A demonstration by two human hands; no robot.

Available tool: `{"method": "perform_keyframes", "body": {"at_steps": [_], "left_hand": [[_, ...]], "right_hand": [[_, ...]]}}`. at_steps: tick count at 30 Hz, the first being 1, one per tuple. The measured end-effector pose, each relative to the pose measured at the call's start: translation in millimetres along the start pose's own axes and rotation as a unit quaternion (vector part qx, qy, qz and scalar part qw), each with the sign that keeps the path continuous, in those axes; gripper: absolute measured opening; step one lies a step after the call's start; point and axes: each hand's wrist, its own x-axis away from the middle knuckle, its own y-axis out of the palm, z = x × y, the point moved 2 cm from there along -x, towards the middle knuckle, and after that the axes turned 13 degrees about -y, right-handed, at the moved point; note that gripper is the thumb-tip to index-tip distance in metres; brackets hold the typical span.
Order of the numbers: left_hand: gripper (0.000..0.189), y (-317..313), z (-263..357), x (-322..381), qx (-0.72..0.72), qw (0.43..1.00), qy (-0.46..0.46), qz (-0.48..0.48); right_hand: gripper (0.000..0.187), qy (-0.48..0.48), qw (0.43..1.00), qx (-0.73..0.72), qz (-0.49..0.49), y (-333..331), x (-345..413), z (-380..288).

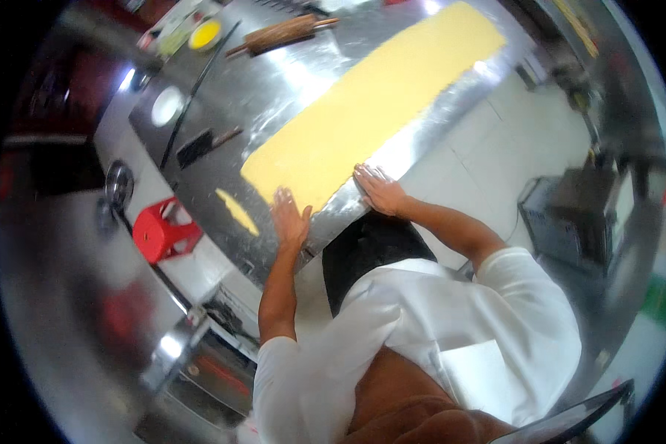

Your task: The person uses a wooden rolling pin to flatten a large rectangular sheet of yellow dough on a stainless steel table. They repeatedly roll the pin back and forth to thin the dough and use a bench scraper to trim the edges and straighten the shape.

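Observation:
A long, flat sheet of yellow dough (366,111) stretches diagonally over a metal worktable (211,183). My left hand (289,217) lies palm down on its near left end, thumb spread from the fingers. Flour-dusted fingertips of my right hand (380,190) rest at the sheet's near long edge, with the palm over the table's rim. Neither hand grasps anything. Left of my left hand, a narrow strip of dough (237,212) lies apart from the sheet.
Beyond the sheet lies a wooden rolling pin (282,34). A dark-headed tool with a handle (197,149), a thin dark rod (200,83) and a white bowl (167,105) are at left. A red stool (158,230) stands past the left edge; a boxy machine (569,216) stands right.

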Motion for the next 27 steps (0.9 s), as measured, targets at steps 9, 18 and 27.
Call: {"method": "perform_keyframes", "body": {"at_steps": [9,18,27], "left_hand": [[0.084,-2.9,30.9,-2.0,0.005,0.997,0.035,0.068],[0.082,0.9,16.8,8.1,-0.008,0.995,0.032,0.089],[0.085,6.1,29.0,12.3,0.01,0.995,0.013,0.103]], "right_hand": [[0.074,0.171,0.981,0.026,0.089,-24.5,63.8,52.8],[0.073,0.287,0.952,-0.014,0.109,-42.2,116.6,94.1],[0.072,0.448,0.886,-0.075,0.087,-21.4,192.6,112.6]]}}
